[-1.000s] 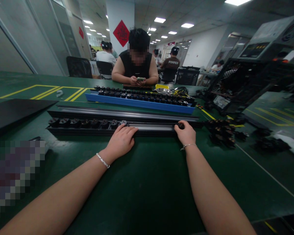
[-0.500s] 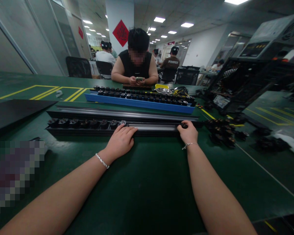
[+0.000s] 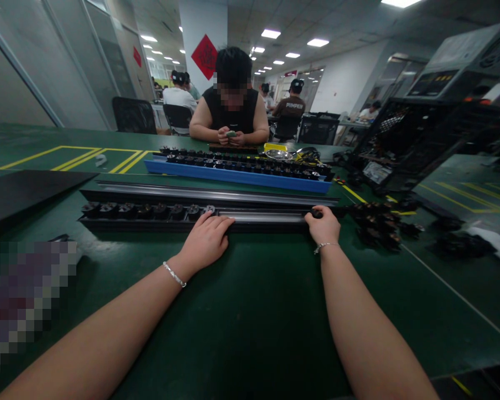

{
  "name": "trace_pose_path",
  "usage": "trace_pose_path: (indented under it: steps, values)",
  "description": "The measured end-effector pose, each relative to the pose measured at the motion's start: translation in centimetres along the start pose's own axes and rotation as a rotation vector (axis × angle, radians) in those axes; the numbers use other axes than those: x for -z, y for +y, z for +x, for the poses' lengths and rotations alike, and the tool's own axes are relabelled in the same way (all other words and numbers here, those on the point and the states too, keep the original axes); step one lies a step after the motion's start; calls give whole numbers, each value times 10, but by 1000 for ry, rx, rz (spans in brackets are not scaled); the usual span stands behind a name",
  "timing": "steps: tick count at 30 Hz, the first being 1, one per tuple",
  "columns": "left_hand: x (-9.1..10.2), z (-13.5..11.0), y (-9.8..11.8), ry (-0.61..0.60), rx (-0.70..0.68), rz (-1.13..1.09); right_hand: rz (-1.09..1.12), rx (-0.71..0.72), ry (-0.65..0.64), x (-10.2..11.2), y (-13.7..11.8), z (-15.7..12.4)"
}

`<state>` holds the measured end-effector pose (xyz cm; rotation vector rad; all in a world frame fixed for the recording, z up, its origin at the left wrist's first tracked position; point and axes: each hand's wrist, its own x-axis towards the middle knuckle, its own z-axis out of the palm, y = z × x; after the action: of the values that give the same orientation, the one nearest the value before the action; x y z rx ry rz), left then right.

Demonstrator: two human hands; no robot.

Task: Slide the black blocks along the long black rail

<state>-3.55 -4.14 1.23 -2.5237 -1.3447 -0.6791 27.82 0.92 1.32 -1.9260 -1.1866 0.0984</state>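
Note:
A long black rail (image 3: 258, 219) lies across the green table (image 3: 250, 311) in front of me, with several black socket modules (image 3: 150, 210) seated in its left half. My left hand (image 3: 206, 240) rests flat on the rail's middle, fingers stretched out. At the rail's right end my right hand (image 3: 325, 226) is closed around a small black module (image 3: 316, 212). A second long black rail (image 3: 216, 194) lies just behind the first.
A pile of loose black modules (image 3: 377, 225) sits right of the rail. Beyond it lies a blue tray (image 3: 237, 176) of modules, and a person sits opposite. A black panel (image 3: 25, 191) lies at left; a large machine (image 3: 433, 122) stands at right.
My right hand has slid a little to the right along the rail's end with the module. My left hand has stayed in place.

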Motion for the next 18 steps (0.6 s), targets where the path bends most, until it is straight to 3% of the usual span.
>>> trace_pose_path:
  steps: [18]
  values:
    - [0,0,-1,-13,3,8,-32,-11,36,2,5,6]
